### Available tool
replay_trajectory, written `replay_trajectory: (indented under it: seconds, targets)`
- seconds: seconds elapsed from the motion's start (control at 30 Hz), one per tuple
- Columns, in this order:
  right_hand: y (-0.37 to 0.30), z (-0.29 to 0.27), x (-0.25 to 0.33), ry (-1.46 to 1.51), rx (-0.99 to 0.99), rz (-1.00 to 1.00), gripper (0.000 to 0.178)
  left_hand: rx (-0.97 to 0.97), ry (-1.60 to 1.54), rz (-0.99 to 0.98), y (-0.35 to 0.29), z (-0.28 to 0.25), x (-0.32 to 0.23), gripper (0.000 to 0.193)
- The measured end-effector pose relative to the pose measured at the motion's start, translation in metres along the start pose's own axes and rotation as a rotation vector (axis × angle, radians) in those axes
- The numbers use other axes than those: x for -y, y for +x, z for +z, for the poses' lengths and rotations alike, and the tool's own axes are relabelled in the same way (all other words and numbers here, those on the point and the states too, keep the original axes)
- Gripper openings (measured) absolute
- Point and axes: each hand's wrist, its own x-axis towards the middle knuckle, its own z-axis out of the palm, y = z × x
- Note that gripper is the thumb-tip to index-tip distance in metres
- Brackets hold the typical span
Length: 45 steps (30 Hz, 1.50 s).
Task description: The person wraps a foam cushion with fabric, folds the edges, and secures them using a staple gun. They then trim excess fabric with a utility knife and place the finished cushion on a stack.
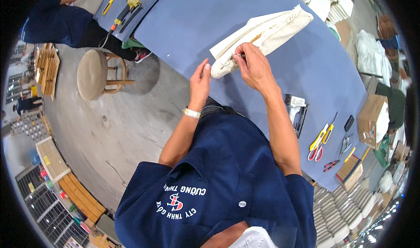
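A long cream upholstered piece [280, 31] lies slanted on the blue-covered table, its rough fabric folded over and a strip of tan backing showing along the middle. My right hand [256, 69] bends over its near part, thumb and forefinger pinched together. Something small and dark shows at those fingertips, too small to name. Beside the rounded near end of the piece, my left hand [201, 84] is held with its fingers stretched out and nothing in it. Whether its fingertips touch the fabric, I cannot tell.
On the blue table [315, 73] to my right lie a staple gun [296, 112], scissors [316, 152], a yellow cutter [318, 136], pliers [331, 165] and a cardboard box [372, 119]. Another staple gun [127, 14], a round stool [92, 74] and a co-worker [57, 23] are at left.
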Motion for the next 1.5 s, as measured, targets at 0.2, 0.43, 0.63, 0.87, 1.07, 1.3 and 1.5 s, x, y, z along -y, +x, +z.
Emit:
replay_trajectory:
  seconds: [0.2, 0.43, 0.63, 0.87, 1.07, 1.3, 1.5]
  targets:
    - [0.002, -0.001, 0.031, 0.01, 0.111, -0.015, 0.012, -0.136, 0.435, 0.692, -0.021, 0.009, -0.021, 0.049]
    - [-0.047, 0.021, -0.003, 0.068, 0.033, 0.03, 0.014, -0.119, 0.449, 0.665, -0.014, 0.006, -0.02, 0.049]
    - [-0.039, 0.013, 0.004, 0.072, 0.163, 0.136, 0.024, -0.151, 0.457, 0.717, -0.023, 0.009, -0.006, 0.051]
    - [0.0, 0.014, 0.03, -0.368, 0.295, 0.015, 0.03, -0.185, 0.422, 0.738, -0.023, 0.011, -0.002, 0.056]
    - [0.009, 0.026, 0.025, -0.34, 0.356, -0.018, 0.031, -0.185, 0.361, 0.721, -0.018, 0.004, 0.001, 0.058]
    - [0.0, 0.035, 0.008, 0.054, 0.179, 0.13, 0.029, -0.105, 0.311, 0.655, -0.008, 0.0, -0.009, 0.053]
    - [0.002, 0.062, 0.001, 0.166, 0.032, 0.135, 0.022, -0.004, 0.397, 0.722, 0.013, -0.018, -0.016, 0.048]
